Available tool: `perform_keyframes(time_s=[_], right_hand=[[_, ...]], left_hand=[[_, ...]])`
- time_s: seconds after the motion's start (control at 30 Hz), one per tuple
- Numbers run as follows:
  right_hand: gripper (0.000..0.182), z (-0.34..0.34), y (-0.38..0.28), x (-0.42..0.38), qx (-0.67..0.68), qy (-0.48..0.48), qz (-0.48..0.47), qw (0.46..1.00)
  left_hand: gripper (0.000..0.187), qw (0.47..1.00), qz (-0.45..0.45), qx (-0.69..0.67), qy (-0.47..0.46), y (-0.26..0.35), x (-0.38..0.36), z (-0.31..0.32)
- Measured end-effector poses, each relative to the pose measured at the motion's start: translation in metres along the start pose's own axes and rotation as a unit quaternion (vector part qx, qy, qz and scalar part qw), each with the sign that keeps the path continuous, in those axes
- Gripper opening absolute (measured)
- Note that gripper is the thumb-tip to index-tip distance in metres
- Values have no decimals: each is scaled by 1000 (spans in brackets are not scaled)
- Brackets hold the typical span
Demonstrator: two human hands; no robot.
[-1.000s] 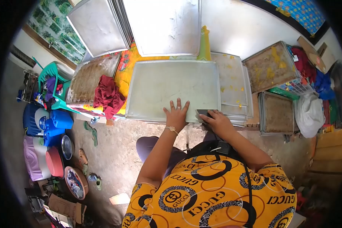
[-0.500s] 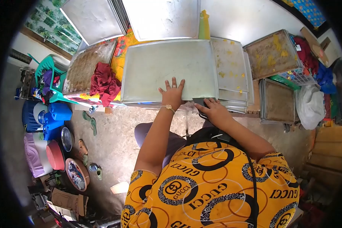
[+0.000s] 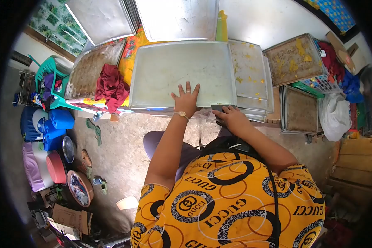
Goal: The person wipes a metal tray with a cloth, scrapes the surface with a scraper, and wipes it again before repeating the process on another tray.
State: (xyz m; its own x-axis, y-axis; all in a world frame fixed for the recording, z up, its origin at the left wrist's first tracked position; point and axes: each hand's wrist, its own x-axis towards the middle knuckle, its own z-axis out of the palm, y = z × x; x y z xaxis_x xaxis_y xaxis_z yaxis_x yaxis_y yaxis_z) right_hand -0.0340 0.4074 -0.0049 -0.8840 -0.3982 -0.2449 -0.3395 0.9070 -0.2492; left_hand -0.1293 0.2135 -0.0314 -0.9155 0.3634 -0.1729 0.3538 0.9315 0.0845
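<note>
Tray (image 3: 165, 62), pale and metal, lies flat on the cloth-covered surface (image 3: 130, 58) in front of the person, its long near edge running beside both hands. Left hand (image 3: 186, 99) rests palm down close to that edge, open, fingers spread and pointing toward the far side. Right hand (image 3: 233, 118) is closed around a dark flat tool (image 3: 216, 107) — fingers curled over it — at the near edge, just short of the tray's right corner. Between the hands runs a short length of rim; the tray's face stretches widest to the left of the left hand and beyond its fingertips. Behind, the lower edge of an upright tray (image 3: 177, 20) stands close along the far rim. Yellow-spotted trays (image 3: 249, 74) lie stepped just beside the right edge; whether they reach underneath, I cannot tell. A crumpled maroon cloth (image 3: 110, 87) sits near the left edge, leaving only a narrow strip between, and partly covers a brown-stained tray (image 3: 91, 70). Room for the legs is on the floor (image 3: 128, 136) — it runs along the front of the surface, with slippers (image 3: 96, 132) to the left.
</note>
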Motion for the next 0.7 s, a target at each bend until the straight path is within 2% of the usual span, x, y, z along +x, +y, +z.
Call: perform_keyframes(time_s=[0.2, 0.33, 0.43, 0.5, 0.6, 0.7], right_hand=[[49, 6, 2, 6, -13, -10, 6, 1000], [50, 12, -1, 6, -55, 8, 2, 998], [52, 11, -6, 8, -78, 7, 3, 997], [53, 13, -8, 8, -87, 17, 3, 996], [54, 2, -11, 7, -65, -45, 1, 997], [55, 13, -6, 7, -88, 0, -18, 996]], left_hand=[[99, 1000, 1, -1, -1, 0, 1, 1], [98, 1000, 0, -2, -6, -1, 2, 2], [97, 999, 8, -5, 33, -1, 0, 3], [99, 1000, 4, -2, 4, 0, 2, 1], [99, 1000, 0, 3, -10, -1, 2, -1], [98, 1000, -1, 4, -12, -1, 1, -1]])
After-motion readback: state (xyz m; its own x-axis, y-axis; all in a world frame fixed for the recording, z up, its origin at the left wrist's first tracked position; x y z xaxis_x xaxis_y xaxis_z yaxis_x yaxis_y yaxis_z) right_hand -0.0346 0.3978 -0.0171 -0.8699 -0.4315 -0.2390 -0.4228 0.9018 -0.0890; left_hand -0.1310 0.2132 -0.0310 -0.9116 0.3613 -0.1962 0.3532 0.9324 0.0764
